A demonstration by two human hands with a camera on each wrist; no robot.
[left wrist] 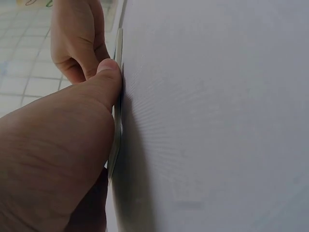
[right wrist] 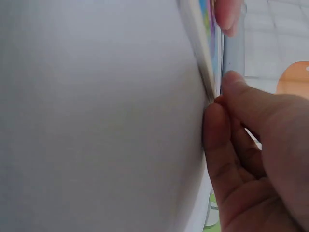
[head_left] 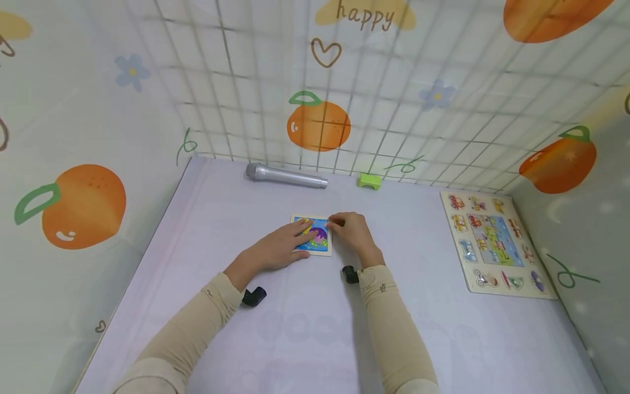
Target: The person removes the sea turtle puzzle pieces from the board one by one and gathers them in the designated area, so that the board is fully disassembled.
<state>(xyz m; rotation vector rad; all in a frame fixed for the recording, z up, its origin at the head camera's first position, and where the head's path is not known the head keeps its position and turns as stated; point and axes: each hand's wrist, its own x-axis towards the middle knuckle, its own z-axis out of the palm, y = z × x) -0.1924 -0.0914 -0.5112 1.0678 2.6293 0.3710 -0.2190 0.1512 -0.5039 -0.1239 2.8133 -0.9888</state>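
A small square picture puzzle (head_left: 321, 247) with a pale wooden border lies on the table, its blue picture showing a purple and pink shape. My left hand (head_left: 280, 244) rests across its left part with spread, straight fingers, which hide much of the picture. In the left wrist view, the left thumb (left wrist: 108, 67) lies along the edge of the puzzle. At the upper right corner, my right hand (head_left: 353, 232) pinches the puzzle between thumb and curled fingers. The right wrist view shows these fingertips (right wrist: 217, 121) at the corner of the puzzle's thin edge (right wrist: 205, 67).
Behind the puzzle lies a grey microphone (head_left: 287, 177), and a green block (head_left: 369, 181) stands to its right. A larger wooden puzzle board (head_left: 499, 246) with vehicle pictures lies at the right table edge. Fruit-printed cloth walls (head_left: 236, 109) enclose the table's back and sides.
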